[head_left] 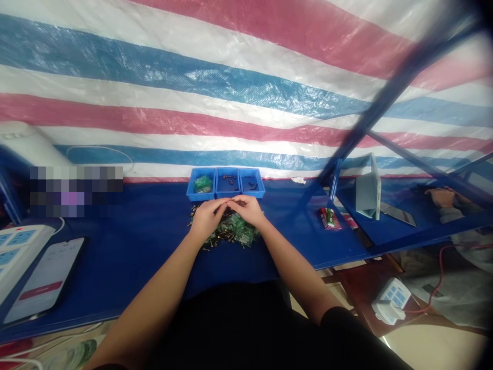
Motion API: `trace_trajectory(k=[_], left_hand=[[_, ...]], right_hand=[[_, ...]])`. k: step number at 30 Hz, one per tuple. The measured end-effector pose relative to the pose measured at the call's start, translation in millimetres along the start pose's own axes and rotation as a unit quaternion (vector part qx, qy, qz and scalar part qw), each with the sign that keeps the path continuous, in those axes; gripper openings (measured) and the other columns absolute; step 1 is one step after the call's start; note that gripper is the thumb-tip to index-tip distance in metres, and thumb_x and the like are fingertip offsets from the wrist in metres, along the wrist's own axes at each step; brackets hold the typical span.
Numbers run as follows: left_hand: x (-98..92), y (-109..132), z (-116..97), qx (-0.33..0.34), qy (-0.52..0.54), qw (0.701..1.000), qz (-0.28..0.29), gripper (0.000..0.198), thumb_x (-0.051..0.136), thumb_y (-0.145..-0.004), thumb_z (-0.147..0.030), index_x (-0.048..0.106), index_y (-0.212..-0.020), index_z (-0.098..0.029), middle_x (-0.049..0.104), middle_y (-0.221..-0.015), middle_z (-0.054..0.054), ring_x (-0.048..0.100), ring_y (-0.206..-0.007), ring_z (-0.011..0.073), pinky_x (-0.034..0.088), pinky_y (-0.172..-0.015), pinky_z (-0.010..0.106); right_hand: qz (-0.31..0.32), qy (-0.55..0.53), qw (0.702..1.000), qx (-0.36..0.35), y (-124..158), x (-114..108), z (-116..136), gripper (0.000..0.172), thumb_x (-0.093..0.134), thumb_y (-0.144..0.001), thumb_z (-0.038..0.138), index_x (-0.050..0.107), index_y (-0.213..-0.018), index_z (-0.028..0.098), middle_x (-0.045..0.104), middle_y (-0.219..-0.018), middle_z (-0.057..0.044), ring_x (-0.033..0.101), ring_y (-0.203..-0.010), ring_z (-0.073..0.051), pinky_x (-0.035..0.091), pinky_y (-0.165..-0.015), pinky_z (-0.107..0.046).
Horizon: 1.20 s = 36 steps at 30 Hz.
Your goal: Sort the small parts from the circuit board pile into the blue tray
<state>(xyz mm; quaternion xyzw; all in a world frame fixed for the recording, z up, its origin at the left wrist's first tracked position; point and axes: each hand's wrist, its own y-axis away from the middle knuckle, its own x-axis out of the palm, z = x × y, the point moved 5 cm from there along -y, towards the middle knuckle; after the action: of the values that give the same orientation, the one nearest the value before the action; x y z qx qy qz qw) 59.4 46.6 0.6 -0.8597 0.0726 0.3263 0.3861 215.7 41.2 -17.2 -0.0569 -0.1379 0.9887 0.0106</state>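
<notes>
My left hand [207,218] and my right hand [248,209] meet fingertip to fingertip above a mixed pile. The fingers of both are pinched together, and whatever they hold is too small or hidden to make out. Under them lies the pile of green translucent pieces [241,231] mixed with small brass and dark screw-like parts [210,242]. Just beyond my fingers stand three joined blue bins. The left bin [201,197] holds green pieces, the middle bin [227,194] several small screw-like parts, and the right bin [252,195] a few dark ones.
On the blue table [127,257], a phone [44,280] and a white power strip [23,246] lie at the left. To the right are a small red-green box [328,218] and a propped tablet [372,190]. A striped tarp [231,92] hangs behind; a blue frame bar [354,133] slants across the right.
</notes>
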Motion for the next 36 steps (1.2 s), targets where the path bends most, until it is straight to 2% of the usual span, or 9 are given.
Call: trace_trajectory(k=[7, 16, 21, 26, 31, 36], left_hand=[[-2.0, -1.0, 0.7, -0.034, 0.000, 0.999, 0.013, 0.029, 0.046, -0.095, -0.034, 0.067, -0.112, -0.023, 0.071, -0.107, 0.005, 0.067, -0.096, 0.0197, 0.051, -0.087, 0.029], [-2.1, 0.7, 6.0, -0.093, 0.019, 0.995, 0.011, 0.032, 0.049, -0.094, -0.039, 0.066, -0.115, -0.022, 0.073, -0.085, 0.003, 0.069, -0.075, 0.0170, 0.052, -0.073, 0.026], [-2.3, 0.9, 6.2, -0.088, 0.018, 0.996, 0.008, 0.032, 0.050, -0.093, -0.039, 0.066, -0.114, -0.021, 0.072, -0.083, 0.003, 0.067, -0.073, 0.0159, 0.050, -0.068, 0.025], [-3.2, 0.4, 3.5, -0.075, 0.019, 0.997, 0.005, 0.027, 0.051, -0.092, -0.037, 0.066, -0.109, -0.022, 0.067, -0.072, -0.001, 0.061, -0.063, 0.0120, 0.046, -0.063, 0.022], [-4.1, 0.7, 2.2, -0.065, 0.018, 0.998, -0.016, 0.025, 0.053, -0.091, -0.036, 0.067, -0.106, -0.023, 0.067, -0.072, -0.002, 0.061, -0.064, 0.0111, 0.045, -0.065, 0.021], [-4.3, 0.7, 2.2, -0.084, 0.021, 0.996, -0.009, 0.031, 0.053, -0.090, -0.035, 0.062, -0.117, -0.022, 0.067, -0.071, -0.002, 0.062, -0.065, 0.0113, 0.046, -0.068, 0.022]], right_hand=[[-0.011, -0.049, 0.999, -0.003, -2.1, -3.2, -1.0, 0.031, 0.069, -0.076, 0.046, 0.071, -0.086, 0.017, 0.072, -0.080, -0.005, 0.066, -0.072, -0.017, 0.055, -0.071, -0.030], [-0.015, -0.037, 0.999, -0.011, -2.3, -3.4, -0.8, 0.032, 0.070, -0.076, 0.045, 0.073, -0.093, 0.018, 0.072, -0.083, -0.006, 0.066, -0.071, -0.017, 0.055, -0.071, -0.031], [-0.022, -0.016, 1.000, -0.008, -2.3, -4.2, -0.3, 0.033, 0.071, -0.074, 0.046, 0.073, -0.092, 0.019, 0.073, -0.085, -0.006, 0.067, -0.072, -0.018, 0.056, -0.071, -0.032], [-0.025, -0.052, 0.998, -0.002, -2.2, -3.3, 0.4, 0.032, 0.073, -0.072, 0.045, 0.073, -0.091, 0.019, 0.073, -0.084, -0.006, 0.067, -0.070, -0.018, 0.056, -0.070, -0.033], [-0.017, -0.091, 0.996, 0.011, -2.1, -2.5, -1.0, 0.033, 0.075, -0.070, 0.045, 0.073, -0.091, 0.019, 0.073, -0.082, -0.005, 0.068, -0.072, -0.018, 0.057, -0.073, -0.033], [-0.038, -0.091, 0.995, 0.025, -3.4, -7.3, -2.4, 0.033, 0.074, -0.070, 0.044, 0.072, -0.090, 0.018, 0.072, -0.081, -0.005, 0.067, -0.070, -0.017, 0.055, -0.064, -0.029]])
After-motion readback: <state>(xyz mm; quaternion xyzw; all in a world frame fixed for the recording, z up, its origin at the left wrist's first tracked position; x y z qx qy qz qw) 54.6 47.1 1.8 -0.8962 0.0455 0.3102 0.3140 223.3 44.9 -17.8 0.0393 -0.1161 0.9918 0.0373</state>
